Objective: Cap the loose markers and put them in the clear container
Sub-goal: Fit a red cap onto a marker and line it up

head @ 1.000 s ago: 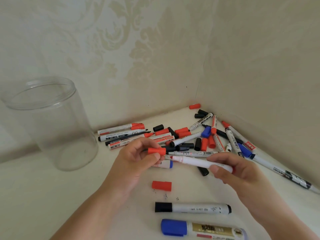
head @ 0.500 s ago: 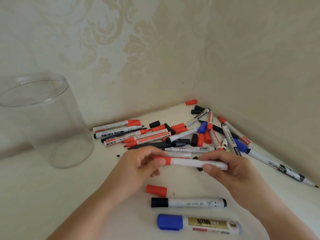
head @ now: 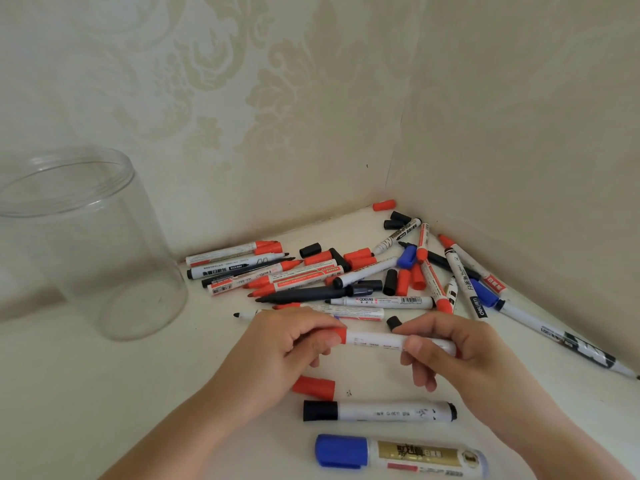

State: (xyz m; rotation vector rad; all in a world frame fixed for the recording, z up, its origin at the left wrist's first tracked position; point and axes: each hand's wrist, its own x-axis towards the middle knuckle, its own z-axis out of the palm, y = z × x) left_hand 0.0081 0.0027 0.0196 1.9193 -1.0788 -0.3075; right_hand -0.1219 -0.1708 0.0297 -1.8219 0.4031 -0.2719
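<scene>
Holding one white marker point(head: 394, 342) level over the near desk point(head: 86, 393), we are gripping it at both ends: our left hand point(head: 287, 344) is pinching the red cap point(head: 338, 336) on its left end, and our right hand point(head: 446, 348) is curling round the barrel. If the cap is sitting only half on, it may be popping off once dropped into the clear container point(head: 83, 237), which is standing empty at far left. Swinging left, a forearm could be knocking that light container over.

From the head view we are counting one container, one held marker, two capped fat markers nearest us (black point(head: 379, 411) and blue point(head: 401, 455)), one loose red cap point(head: 314, 388) beside them, and a far pile point(head: 346, 275) of roughly twenty markers and a dozen-odd loose caps, too tangled to count exactly.
</scene>
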